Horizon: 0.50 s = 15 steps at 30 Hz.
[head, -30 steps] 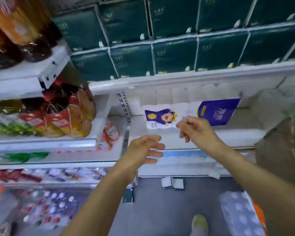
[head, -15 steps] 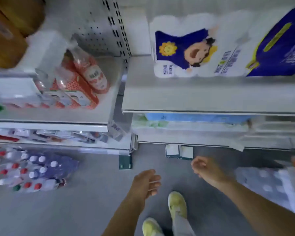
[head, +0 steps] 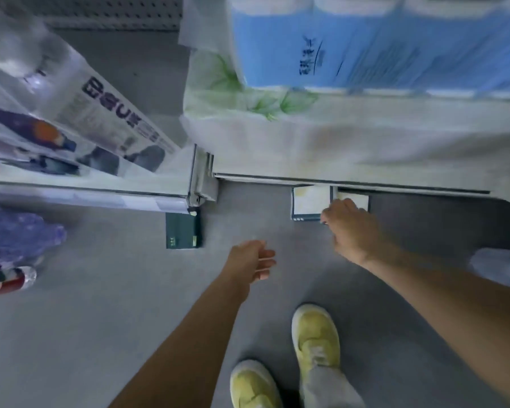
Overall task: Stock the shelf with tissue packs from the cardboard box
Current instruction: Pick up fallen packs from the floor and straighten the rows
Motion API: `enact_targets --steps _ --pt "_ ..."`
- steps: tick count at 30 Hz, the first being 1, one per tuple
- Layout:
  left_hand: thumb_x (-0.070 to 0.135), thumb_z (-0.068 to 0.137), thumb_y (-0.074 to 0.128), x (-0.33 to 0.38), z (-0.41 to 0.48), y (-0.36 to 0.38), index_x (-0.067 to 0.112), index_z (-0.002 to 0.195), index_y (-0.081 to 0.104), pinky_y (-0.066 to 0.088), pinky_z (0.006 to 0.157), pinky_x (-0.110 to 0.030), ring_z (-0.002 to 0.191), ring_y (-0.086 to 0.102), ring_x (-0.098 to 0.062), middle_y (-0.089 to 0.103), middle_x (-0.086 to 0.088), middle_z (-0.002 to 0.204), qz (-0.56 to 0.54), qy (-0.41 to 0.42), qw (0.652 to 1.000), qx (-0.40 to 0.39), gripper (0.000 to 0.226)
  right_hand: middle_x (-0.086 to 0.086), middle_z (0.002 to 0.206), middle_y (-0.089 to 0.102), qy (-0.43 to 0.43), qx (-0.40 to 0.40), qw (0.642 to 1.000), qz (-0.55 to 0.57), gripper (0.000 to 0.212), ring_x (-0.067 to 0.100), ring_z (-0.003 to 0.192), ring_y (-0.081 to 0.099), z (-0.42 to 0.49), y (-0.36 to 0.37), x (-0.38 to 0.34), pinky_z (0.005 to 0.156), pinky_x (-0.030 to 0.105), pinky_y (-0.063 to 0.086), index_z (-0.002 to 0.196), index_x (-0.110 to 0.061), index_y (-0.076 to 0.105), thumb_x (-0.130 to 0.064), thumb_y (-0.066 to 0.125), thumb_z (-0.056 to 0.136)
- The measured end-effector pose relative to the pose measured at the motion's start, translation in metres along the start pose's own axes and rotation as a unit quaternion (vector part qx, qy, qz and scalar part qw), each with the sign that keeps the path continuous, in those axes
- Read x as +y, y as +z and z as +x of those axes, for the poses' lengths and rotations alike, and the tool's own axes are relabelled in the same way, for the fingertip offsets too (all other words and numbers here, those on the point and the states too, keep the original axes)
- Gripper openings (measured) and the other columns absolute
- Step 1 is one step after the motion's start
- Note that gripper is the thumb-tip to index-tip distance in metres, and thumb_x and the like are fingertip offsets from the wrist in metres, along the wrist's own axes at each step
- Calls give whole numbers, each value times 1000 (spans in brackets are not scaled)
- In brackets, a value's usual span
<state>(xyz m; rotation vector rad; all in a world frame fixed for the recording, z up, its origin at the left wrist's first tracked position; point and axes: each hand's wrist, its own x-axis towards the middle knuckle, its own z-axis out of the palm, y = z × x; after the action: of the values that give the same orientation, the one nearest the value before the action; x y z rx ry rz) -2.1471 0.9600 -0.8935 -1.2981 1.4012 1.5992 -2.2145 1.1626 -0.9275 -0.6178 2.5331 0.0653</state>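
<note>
I've a single view to work from: the head camera tilts almost straight down at the grey floor (head: 100, 334), with the yellow shoes (head: 315, 340) at the bottom edge. The front edge of the lowest shelf (head: 395, 186) crosses the upper half, near the lens. The wide lens curves straight lines, and the picture is blurred.
</note>
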Motion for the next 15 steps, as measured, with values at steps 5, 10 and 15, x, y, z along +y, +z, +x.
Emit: enact_targets --steps 5,10,15 --pt "18 100 46 -10 57 20 16 92 59 46 61 -26 69 60 -16 66 -4 84 -9 -8 1000 -20 15 9 130 47 -33 23 991 -131 43 30 125 41 48 45 1 83 40 43 119 -11 56 -9 67 78" --pt "21 99 48 -33 84 23 17 96 59 48 67 -28 74 64 -18 68 -4 88 -26 -50 998 -40 12 16 129 53 -20 57 986 -155 69 41 122 47 70 85 9 79 51 51 114 -6 59 6 77 48" --pt "21 99 49 -36 95 13 16 102 60 49 70 -29 78 64 -18 69 -3 92 -52 -48 997 -32 13 13 115 59 -89 122 984 -96 63 32 106 55 75 84 20 67 35 54 106 -2 58 15 78 49"
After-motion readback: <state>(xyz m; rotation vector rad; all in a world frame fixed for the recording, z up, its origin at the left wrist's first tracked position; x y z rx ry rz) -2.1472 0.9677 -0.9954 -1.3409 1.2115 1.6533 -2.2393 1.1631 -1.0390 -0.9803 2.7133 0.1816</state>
